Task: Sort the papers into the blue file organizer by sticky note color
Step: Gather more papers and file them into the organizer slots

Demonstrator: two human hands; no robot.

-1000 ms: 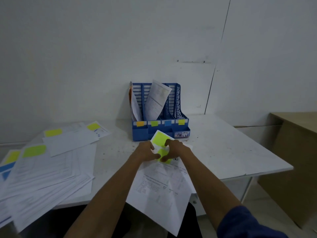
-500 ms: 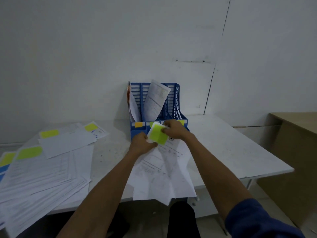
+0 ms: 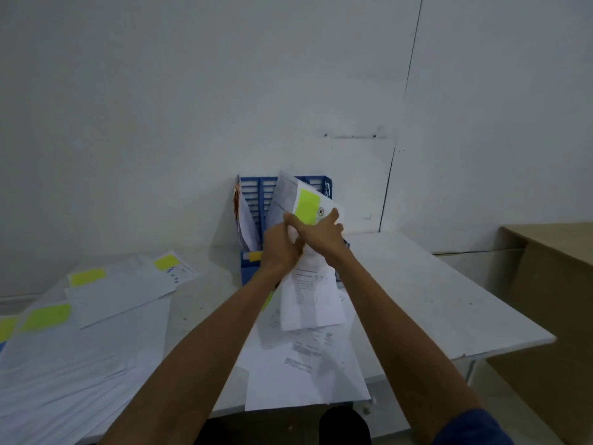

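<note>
Both hands hold up a white paper [image 3: 313, 297] with a green sticky note [image 3: 307, 206] at its top, right in front of the blue file organizer [image 3: 253, 195] at the back of the table. My left hand [image 3: 279, 248] grips the sheet's left edge. My right hand [image 3: 321, 234] grips it just below the note. The sheet's top leans over the organizer's middle slots, where another paper [image 3: 282, 200] stands. A paper with an orange edge [image 3: 242, 220] sits in the leftmost slot. An orange label [image 3: 255, 255] shows on the organizer's front.
More printed sheets [image 3: 301, 374] lie on the white table [image 3: 433, 309] under my arms, overhanging its near edge. A spread of papers with green and yellow sticky notes [image 3: 80, 332] covers the table's left part. A brown desk [image 3: 552, 268] stands at the right.
Both hands lifted the green-noted paper off the table and carried it up and away to the organizer; the sheet now hangs upright in front of the slots.
</note>
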